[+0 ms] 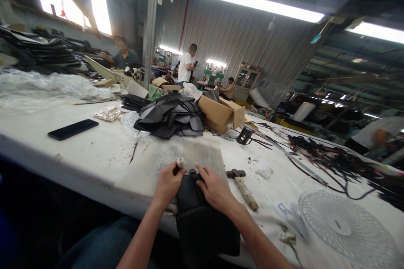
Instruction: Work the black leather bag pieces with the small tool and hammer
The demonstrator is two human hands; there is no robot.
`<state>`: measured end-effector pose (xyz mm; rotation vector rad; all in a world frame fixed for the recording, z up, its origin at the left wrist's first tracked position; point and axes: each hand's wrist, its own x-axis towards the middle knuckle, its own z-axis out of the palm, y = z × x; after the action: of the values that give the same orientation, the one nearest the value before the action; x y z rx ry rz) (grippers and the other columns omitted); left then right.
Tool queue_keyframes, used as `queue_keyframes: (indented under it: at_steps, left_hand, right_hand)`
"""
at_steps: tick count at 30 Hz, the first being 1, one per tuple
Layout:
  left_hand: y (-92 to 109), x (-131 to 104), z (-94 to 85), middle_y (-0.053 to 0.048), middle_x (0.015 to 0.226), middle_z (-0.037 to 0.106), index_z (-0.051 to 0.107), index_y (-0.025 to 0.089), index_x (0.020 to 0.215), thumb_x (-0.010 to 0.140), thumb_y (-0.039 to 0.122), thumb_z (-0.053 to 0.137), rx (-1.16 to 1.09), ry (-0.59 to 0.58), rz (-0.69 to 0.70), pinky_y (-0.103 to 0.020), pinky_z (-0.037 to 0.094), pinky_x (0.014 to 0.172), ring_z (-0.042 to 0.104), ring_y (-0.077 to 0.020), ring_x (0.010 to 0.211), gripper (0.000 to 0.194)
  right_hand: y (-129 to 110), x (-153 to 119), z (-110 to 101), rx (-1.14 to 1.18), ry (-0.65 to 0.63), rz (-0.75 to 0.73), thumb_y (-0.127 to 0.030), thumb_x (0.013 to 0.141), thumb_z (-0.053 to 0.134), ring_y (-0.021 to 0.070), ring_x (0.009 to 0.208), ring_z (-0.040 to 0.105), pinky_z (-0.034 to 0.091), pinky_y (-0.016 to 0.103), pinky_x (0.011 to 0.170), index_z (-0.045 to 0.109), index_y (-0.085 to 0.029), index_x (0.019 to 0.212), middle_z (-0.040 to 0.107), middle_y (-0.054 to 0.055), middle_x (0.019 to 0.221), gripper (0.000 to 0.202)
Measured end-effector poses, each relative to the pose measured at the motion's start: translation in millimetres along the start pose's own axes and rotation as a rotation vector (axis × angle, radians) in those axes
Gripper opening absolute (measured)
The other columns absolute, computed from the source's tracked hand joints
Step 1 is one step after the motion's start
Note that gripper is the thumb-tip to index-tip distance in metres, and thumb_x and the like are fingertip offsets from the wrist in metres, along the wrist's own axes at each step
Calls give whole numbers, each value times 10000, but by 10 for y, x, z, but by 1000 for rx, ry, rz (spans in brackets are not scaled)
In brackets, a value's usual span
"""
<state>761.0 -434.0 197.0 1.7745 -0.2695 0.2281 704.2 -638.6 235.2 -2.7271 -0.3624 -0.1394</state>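
Observation:
My left hand (168, 184) is closed around a short whitish, wrapped-looking stub (180, 162), whose top shows above the fingers; its lower end is hidden. A black leather-like piece (205, 229) hangs over the table's front edge, with a small dark ring (192, 171) at its far end. Thumb and fingers of my right hand (216, 189) grip the right side of this piece near the ring. Under both hands lies a worn flat board (203, 155). A hammer (246, 193) with a pale wrapped handle rests right of my right hand.
A phone (73, 129) lies at left. Black cut pieces (172, 115) are heaped behind the board, beside an open cardboard box (217, 113). A dark mug (245, 135) stands right of them. A white fan (344, 225) is at front right, dark straps (318, 151) beyond. Several people are farther back.

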Motion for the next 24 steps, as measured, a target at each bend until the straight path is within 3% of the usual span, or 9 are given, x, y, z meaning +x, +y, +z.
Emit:
queue_keyframes:
  at_steps: [3,8,13,15,17,18,21,22,24]
  left_hand:
    - [1,5,0,-19,760,735,724,204,819,901,373,689,-8,6,1,-301,450,727,655,-219,752,191]
    - [14,2,-7,-21,760,733,732,201,825,905,382,690,6,-5,-3,-301,461,738,657,-220,753,201]
    - [25,9,-13,-10,745,705,729,199,837,916,399,688,16,-28,-6,-297,449,724,637,-212,743,220]
    - [25,12,-10,-9,747,701,726,199,837,918,406,689,18,-39,-3,-294,448,721,639,-213,751,225]
    - [24,12,-4,-10,754,702,725,201,839,915,415,690,15,-45,-5,-292,451,724,645,-215,763,230]
    - [23,11,-1,-9,753,700,724,201,841,914,421,689,13,-47,-9,-292,452,724,646,-216,765,235]
    - [9,7,6,-6,743,684,726,200,851,917,444,686,19,-47,-24,-291,448,720,634,-214,757,255]
    - [2,8,7,-4,743,678,727,199,856,919,450,685,19,-43,-28,-290,446,718,628,-211,756,262]
    - [-15,11,8,-2,745,666,728,197,858,920,458,687,15,-36,-36,-288,439,713,615,-206,754,271]
  right_hand:
    - [70,-2,42,-1,49,2,-294,1101,529,312,1481,546,441,497,1264,410,-220,1707,540,155,1635,622]
    - [101,-151,54,-11,42,47,-438,1129,544,330,1482,550,409,546,1289,596,-252,1586,594,127,1612,496]
    - [18,-354,110,-3,51,114,-463,1118,582,346,1512,513,394,538,1298,599,-228,1589,558,144,1637,526]
    - [20,-346,74,42,77,152,-451,1052,699,348,1463,543,419,518,1270,597,-204,1587,591,159,1573,598]
    - [52,-288,-30,113,91,202,-391,917,852,329,1327,621,485,469,1179,652,-184,1518,665,144,1421,666]
    - [70,-256,-105,150,79,219,-342,859,889,305,1222,660,521,429,1098,718,-183,1416,706,115,1304,604]
    - [73,-240,-392,257,-36,194,-252,822,853,219,899,664,510,316,818,792,-209,955,715,7,929,153]
    - [46,-281,-493,304,-87,154,-250,832,834,202,848,648,488,297,773,772,-218,896,705,-12,881,95]
    - [-41,-436,-682,404,-202,70,-262,846,831,193,855,654,487,279,777,782,-249,960,734,-29,924,125]
